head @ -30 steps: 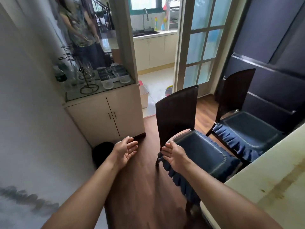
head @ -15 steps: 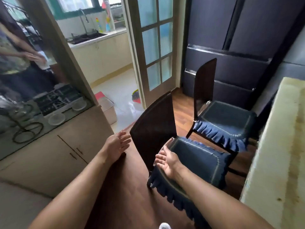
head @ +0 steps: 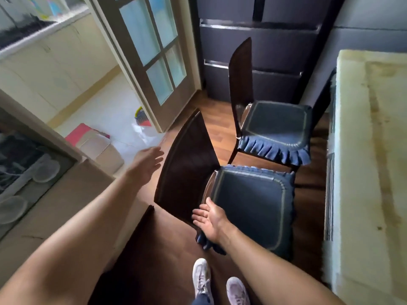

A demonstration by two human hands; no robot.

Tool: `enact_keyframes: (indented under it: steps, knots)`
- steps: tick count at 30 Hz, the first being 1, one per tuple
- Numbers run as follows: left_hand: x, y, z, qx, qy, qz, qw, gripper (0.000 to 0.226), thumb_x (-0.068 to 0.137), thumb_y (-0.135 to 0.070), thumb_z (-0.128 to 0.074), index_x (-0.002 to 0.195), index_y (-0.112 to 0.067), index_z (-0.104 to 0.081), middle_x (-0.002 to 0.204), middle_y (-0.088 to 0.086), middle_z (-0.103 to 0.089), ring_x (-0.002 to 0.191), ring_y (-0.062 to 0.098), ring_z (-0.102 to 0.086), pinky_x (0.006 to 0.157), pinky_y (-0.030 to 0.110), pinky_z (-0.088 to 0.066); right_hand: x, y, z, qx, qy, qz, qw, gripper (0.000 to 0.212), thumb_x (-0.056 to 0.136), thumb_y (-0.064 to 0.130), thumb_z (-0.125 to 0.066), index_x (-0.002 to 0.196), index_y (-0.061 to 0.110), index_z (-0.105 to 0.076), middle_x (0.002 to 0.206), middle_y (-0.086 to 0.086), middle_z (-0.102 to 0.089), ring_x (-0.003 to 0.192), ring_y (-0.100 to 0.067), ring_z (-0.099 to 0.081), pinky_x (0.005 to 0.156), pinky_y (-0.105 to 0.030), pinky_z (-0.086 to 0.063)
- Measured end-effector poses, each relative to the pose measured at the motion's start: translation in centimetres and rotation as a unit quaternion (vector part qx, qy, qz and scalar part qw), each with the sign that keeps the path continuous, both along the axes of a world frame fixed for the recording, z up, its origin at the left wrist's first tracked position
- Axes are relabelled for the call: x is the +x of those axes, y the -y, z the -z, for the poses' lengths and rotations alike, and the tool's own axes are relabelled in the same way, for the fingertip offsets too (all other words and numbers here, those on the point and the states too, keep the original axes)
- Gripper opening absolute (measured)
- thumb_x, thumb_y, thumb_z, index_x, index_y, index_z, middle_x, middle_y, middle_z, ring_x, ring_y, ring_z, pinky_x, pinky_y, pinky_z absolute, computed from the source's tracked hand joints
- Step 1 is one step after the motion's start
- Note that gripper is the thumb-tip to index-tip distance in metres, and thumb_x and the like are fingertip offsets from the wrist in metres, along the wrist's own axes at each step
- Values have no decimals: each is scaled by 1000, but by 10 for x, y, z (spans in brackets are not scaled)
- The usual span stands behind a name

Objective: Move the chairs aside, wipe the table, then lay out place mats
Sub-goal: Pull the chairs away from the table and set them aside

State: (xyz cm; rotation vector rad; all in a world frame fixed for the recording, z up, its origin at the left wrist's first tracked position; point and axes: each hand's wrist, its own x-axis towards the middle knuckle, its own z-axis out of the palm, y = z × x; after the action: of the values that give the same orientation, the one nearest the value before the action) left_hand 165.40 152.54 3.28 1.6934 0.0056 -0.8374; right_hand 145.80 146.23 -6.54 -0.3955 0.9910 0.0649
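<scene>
Wooden flooring (head: 167,256) is running under two dark chairs with blue cushions, both standing just beside the pale worktop (head: 372,172) at your right. You are reaching toward the near chair (head: 251,208): your right hand (head: 209,219) is spread palm-up with loose fingers at the seat's front corner, seemingly touching the cushion edge but gripping nothing, while your left hand (head: 147,164) is hanging open and blurred just left of its backrest, apart from it. Beyond, the far chair (head: 273,126) is standing upright before dark cabinets (head: 259,49), and a glazed door (head: 154,53) is opening onto a kitchen.
</scene>
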Motion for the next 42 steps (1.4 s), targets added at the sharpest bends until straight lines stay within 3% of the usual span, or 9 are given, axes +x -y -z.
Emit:
enact_keyframes:
  steps: [5,8,11,15,19,26,32,39,42]
  knots:
    - [39,33,11,55,20,98,994,16,97,-20,-51,105,-8,-57,114,8,-48,113,25,-44,98,34,-32,35,-16,20,67,-26,94,993,56,100,38,-36,139,-2,-32,135,-28,-43,127,-42,-42,106,-47,-33]
    - [62,50,21,95,22,150,984,16,94,-21,-57,103,-7,-57,113,12,-51,114,28,-47,87,33,-37,56,-33,36,89,-76,120,986,51,97,38,-44,131,0,-45,101,-23,-58,86,-35,-58,71,-45,-51]
    - [75,65,37,119,6,189,975,6,94,-15,-57,93,-9,-58,98,12,-56,99,26,-55,84,32,-42,72,-45,53,122,-106,127,979,50,93,39,-51,128,4,-49,108,-20,-58,78,-34,-59,47,-44,-55]
    - [72,74,50,111,-16,219,969,31,93,3,-49,119,-14,-52,97,6,-61,86,19,-61,69,27,-51,85,-55,54,180,-83,171,965,34,97,30,-47,113,1,-50,127,-26,-51,82,-34,-58,58,-54,-53]
    - [79,82,55,117,-25,246,962,51,89,11,-47,129,-22,-46,99,4,-59,87,21,-60,79,38,-53,100,-52,52,218,-44,237,946,28,101,19,-39,107,-1,-57,103,-23,-63,84,-36,-59,43,-50,-54]
    - [79,92,61,161,60,263,949,56,81,11,-61,125,-21,-49,100,6,-58,85,21,-59,76,40,-56,103,-49,49,297,-38,268,916,19,97,8,-44,90,-6,-56,89,-23,-58,80,-33,-55,63,-45,-45]
    - [80,103,69,159,77,266,948,59,80,11,-60,124,-27,-50,109,10,-58,98,29,-59,86,46,-55,101,-46,44,283,-39,293,913,12,91,-9,-46,100,-7,-55,91,-23,-57,79,-34,-55,53,-42,-47]
    - [55,140,73,135,94,271,948,54,78,15,-59,114,-25,-53,91,5,-60,84,21,-59,75,38,-53,76,-13,40,272,-40,367,889,25,89,-13,-47,111,-2,-54,87,-23,-60,76,-34,-58,50,-39,-51]
    - [38,166,70,126,96,285,945,54,77,15,-60,114,-23,-54,89,7,-61,77,21,-59,72,39,-53,62,6,42,267,-22,394,879,21,87,-14,-49,102,0,-54,87,-23,-61,76,-33,-59,41,-39,-55]
